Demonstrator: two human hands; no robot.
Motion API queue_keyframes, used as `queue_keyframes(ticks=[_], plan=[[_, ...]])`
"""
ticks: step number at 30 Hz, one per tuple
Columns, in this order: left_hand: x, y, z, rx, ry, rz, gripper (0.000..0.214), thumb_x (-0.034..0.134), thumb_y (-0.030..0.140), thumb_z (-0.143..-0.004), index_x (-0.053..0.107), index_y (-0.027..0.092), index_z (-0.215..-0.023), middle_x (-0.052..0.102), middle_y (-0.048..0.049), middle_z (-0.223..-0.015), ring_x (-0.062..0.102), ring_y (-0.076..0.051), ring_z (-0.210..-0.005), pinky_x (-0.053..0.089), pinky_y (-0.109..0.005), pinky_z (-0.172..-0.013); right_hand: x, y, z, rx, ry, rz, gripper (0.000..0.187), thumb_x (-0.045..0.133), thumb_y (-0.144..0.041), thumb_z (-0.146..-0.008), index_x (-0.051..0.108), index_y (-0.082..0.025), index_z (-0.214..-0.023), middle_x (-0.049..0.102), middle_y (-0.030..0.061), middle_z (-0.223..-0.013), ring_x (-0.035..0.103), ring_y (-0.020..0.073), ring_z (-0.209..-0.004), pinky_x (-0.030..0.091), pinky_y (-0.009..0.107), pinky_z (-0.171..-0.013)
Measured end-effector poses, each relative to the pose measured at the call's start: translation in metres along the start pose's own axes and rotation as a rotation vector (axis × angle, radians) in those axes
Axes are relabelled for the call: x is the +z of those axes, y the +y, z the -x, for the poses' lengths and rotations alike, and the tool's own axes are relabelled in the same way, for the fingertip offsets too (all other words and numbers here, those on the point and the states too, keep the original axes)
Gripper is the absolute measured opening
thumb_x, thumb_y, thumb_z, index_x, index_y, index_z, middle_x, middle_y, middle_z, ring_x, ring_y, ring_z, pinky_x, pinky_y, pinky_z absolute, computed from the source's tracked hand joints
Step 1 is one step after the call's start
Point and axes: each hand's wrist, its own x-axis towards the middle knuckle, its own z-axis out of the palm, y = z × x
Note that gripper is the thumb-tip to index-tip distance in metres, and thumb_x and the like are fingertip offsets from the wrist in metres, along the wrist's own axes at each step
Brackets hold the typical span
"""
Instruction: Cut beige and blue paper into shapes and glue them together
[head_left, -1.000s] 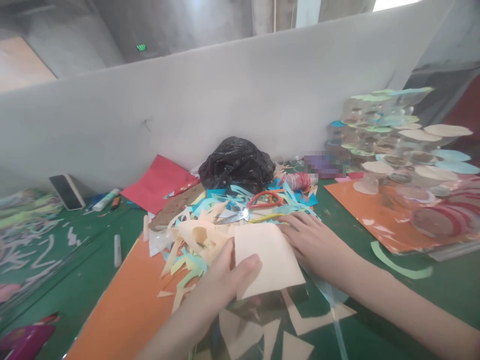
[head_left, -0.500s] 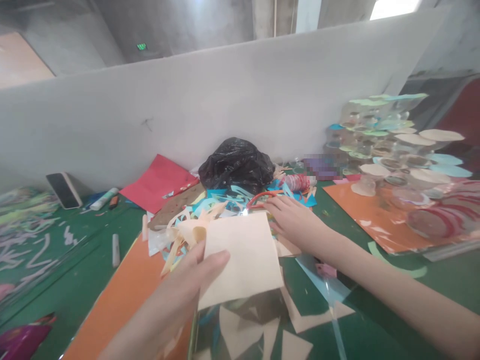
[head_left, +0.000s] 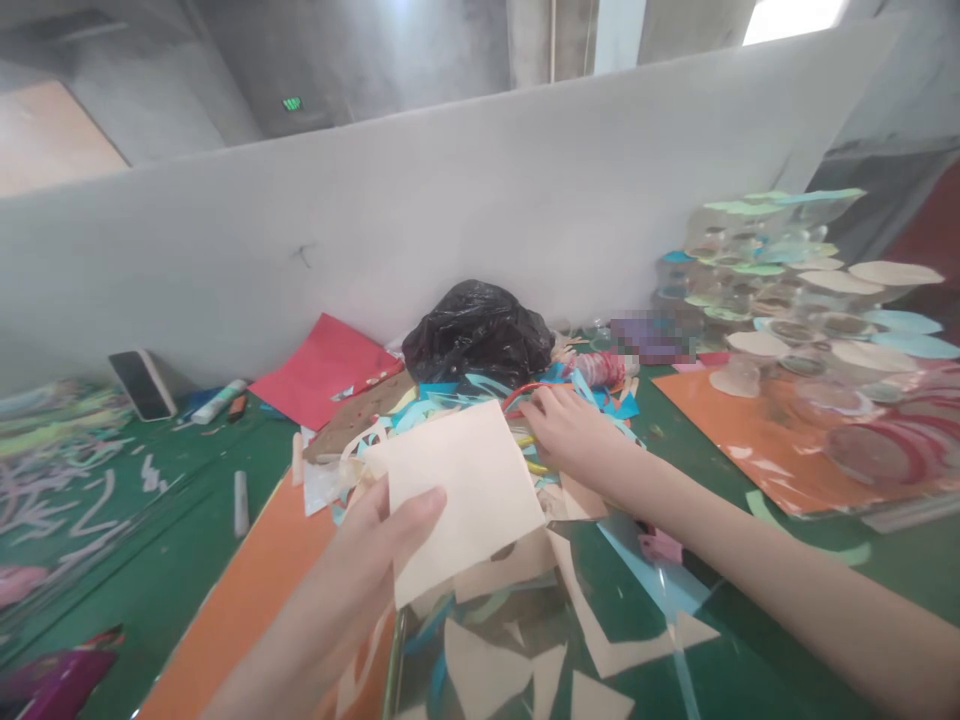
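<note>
A square of cream paper (head_left: 472,500) is pinched in my left hand (head_left: 401,520), the thumb on top and the fingers behind it. The sheet is tilted and hangs over paper scraps. Just beyond its upper right corner, my right hand (head_left: 562,430) has its fingers curled at a red loop-shaped thing (head_left: 523,390). Yellow curved parts (head_left: 535,467) show below those fingers; whether they belong to the red loop I cannot tell. Blue paper strips (head_left: 487,384) lie around it. Cream offcuts (head_left: 487,665) are spread under and in front of the paper.
A black plastic bag (head_left: 478,335) sits against the white partition (head_left: 480,200). Red paper (head_left: 324,372) and a phone (head_left: 142,385) are to the left. On the right, stacked clear cups (head_left: 750,260) stand near an orange sheet (head_left: 739,440). Pink-handled scissors (head_left: 660,547) lie beneath my right forearm.
The cream paper has turned and tilted in my left hand, its far edge swinging left. My right fingers have curled in more at the red loop, and yellow parts now show below them.
</note>
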Motion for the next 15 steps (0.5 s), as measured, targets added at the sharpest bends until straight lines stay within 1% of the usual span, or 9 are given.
queue_keyframes(ticks=[3, 5, 8, 10, 12, 15], plan=[[0.001, -0.003, -0.001, 0.027, 0.011, 0.007, 0.07, 0.074, 0.035, -0.074, 0.053, 0.018, -0.138, 0.073, -0.014, -0.112, 0.073, -0.031, -0.094, 0.059, -0.035, -0.077, -0.008, -0.006, 0.002, -0.019, 0.105, 0.128, 0.022, 0.047, -0.005, -0.083, 0.064, -0.009, -0.097, 0.061, 0.0135, -0.086, 0.056, 0.0288, -0.082, 0.041, 0.039, -0.075], [0.002, -0.006, -0.002, 0.052, 0.02, 0.014, 0.071, 0.075, 0.035, -0.073, 0.053, 0.016, -0.138, 0.073, -0.0147, -0.114, 0.072, -0.032, -0.096, 0.058, -0.036, -0.079, -0.014, -0.009, 0.004, -0.023, 0.15, 0.205, 0.024, 0.045, -0.004, -0.083, 0.064, -0.008, -0.097, 0.06, 0.0114, -0.078, 0.055, 0.0277, -0.077, 0.04, 0.039, -0.074], [0.002, -0.008, -0.001, 0.047, 0.019, 0.024, 0.069, 0.075, 0.036, -0.074, 0.054, 0.016, -0.137, 0.073, -0.0149, -0.114, 0.071, -0.033, -0.099, 0.058, -0.038, -0.082, -0.02, -0.011, 0.007, -0.025, 0.188, 0.266, 0.025, 0.045, -0.004, -0.084, 0.064, -0.008, -0.099, 0.061, 0.0103, -0.077, 0.055, 0.0264, -0.076, 0.042, 0.041, -0.08], [0.002, -0.009, 0.0, 0.03, 0.01, 0.034, 0.066, 0.073, 0.036, -0.076, 0.054, 0.017, -0.137, 0.072, -0.0141, -0.116, 0.071, -0.032, -0.101, 0.058, -0.036, -0.082, -0.022, -0.012, 0.008, -0.032, 0.183, 0.274, 0.021, 0.047, -0.006, -0.085, 0.065, -0.01, -0.094, 0.063, 0.0105, -0.08, 0.056, 0.0269, -0.08, 0.041, 0.046, -0.09], [0.002, -0.011, 0.0, 0.006, 0.005, 0.046, 0.063, 0.071, 0.034, -0.078, 0.053, 0.018, -0.137, 0.072, -0.013, -0.117, 0.071, -0.03, -0.1, 0.058, -0.034, -0.08, -0.024, -0.014, 0.009, -0.03, 0.16, 0.284, 0.018, 0.049, -0.008, -0.085, 0.065, -0.012, -0.091, 0.065, 0.0104, -0.083, 0.058, 0.0273, -0.083, 0.037, 0.049, -0.099], [0.004, -0.013, 0.0, -0.028, 0.013, 0.079, 0.063, 0.07, 0.028, -0.08, 0.05, 0.02, -0.14, 0.072, -0.0118, -0.117, 0.073, -0.028, -0.095, 0.059, -0.033, -0.076, -0.029, -0.016, 0.01, 0.016, 0.11, 0.313, 0.019, 0.048, -0.006, -0.085, 0.065, -0.011, -0.089, 0.065, 0.0097, -0.08, 0.061, 0.0256, -0.081, 0.035, 0.046, -0.104]])
